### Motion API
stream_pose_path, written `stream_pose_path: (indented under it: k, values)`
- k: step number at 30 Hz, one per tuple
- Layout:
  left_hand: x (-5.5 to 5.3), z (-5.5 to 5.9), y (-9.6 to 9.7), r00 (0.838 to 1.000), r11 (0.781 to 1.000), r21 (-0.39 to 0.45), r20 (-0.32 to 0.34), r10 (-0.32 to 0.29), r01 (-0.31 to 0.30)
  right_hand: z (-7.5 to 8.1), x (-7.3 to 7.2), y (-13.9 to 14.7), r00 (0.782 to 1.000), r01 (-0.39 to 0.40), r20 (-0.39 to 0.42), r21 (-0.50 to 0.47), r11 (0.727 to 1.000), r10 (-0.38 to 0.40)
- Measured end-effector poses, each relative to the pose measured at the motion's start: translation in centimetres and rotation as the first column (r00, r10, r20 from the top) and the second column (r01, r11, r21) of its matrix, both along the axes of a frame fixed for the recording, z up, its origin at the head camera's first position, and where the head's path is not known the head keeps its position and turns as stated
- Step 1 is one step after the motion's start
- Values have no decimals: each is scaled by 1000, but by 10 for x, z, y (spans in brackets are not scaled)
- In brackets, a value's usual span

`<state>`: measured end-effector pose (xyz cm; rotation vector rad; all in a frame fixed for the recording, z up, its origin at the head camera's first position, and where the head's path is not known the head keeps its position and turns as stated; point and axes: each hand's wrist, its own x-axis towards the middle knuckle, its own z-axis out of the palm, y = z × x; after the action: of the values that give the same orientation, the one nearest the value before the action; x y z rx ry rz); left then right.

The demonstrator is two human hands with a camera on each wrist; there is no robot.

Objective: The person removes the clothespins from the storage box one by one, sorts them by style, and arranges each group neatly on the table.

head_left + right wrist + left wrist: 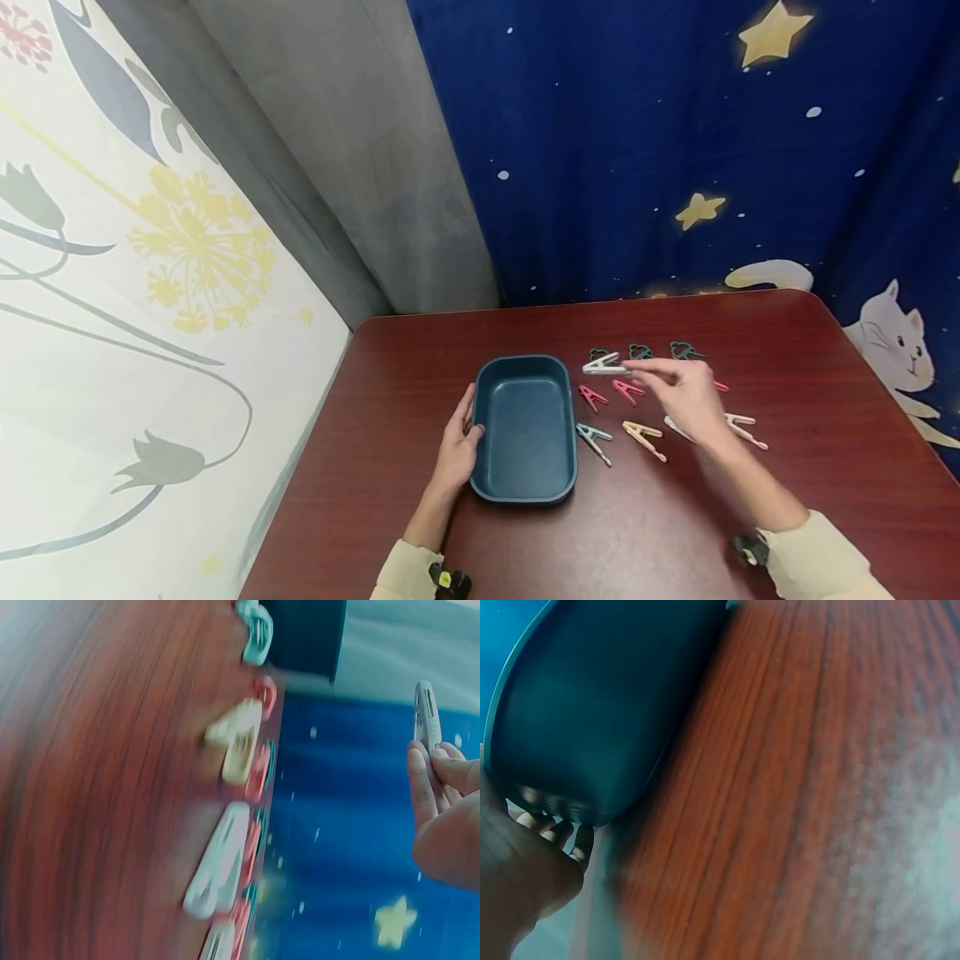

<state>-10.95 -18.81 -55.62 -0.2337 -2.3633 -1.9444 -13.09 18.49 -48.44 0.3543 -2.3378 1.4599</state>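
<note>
A dark blue rectangular plastic bin (pixel 525 493) stands on the table. My left hand (pixel 456 446) grips its left side, thumb at the rim and fingers along the outer wall; the left wrist view shows those fingertips (pixel 581 844) against the bin. In the air right of the bin, my right hand (pixel 686 396) pinches a white clothespin (pixel 602 365) between thumb and fingers. Beneath and around it lie a light blue clothespin (pixel 594 442), a yellow clothespin (pixel 645 438), a white clothespin (pixel 742 429) and small pink clothespins (pixel 627 390). The right forearm partly hides some of them.
Dark green clips (pixel 684 350) lie in a row toward the back of the reddish-brown table (pixel 405 375). Behind the table hang a blue star-patterned curtain (pixel 600 167) and a grey curtain (pixel 337 150). A white floral panel (pixel 150 333) is at the left.
</note>
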Motion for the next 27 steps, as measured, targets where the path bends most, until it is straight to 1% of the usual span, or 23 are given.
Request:
stream_pose_path:
  k: [2, 5, 8, 10, 12, 15, 19, 21, 23, 25, 26, 27]
  values:
    - [0, 0, 0, 1000, 1000, 0, 1, 2, -2, 0, 2, 15, 998, 55, -14, -10, 998, -56]
    - [1, 1, -1, 1000, 1000, -1, 7, 9, -9, -2, 7, 37, 994, 111, -3, -66, 992, -112]
    - [1, 0, -2, 1000, 1000, -4, 12, 16, -16, -5, 15, 61, 977, 212, 27, -89, 973, -210]
    - [1, 0, -2, 1000, 1000, -10, 12, 15, -15, -8, 21, 78, 956, 292, 60, -81, 953, -288]
    - [1, 0, -1, 1000, 1000, -11, 19, 12, -12, -13, 27, 96, 925, 375, 99, -66, 925, -368]
    - [1, 0, -1, 1000, 1000, -14, 16, 6, -6, -20, 38, 123, 884, 451, 177, -82, 889, -433]
    - [2, 0, 0, 1000, 1000, -13, 6, 13, -13, -32, 52, 151, 834, 517, 287, -106, 849, -472]
    - [2, 1, 0, 1000, 1000, -13, 5, 16, -15, -39, 58, 160, 820, 529, 323, -114, 841, -472]
    - [1, 1, -1, 1000, 1000, -15, 4, 16, -16, -46, 63, 168, 821, 526, 343, -142, 839, -457]
    - [1, 1, -1, 1000, 1000, -17, 5, 16, -15, -51, 67, 175, 835, 505, 354, -184, 843, -422]
    - [1, 1, -1, 1000, 1000, -18, 3, 15, -15, -53, 69, 178, 837, 496, 362, -188, 848, -409]
    - [0, 0, -1, 1000, 1000, -19, 2, 15, -14, -54, 71, 181, 835, 494, 370, -176, 852, -407]
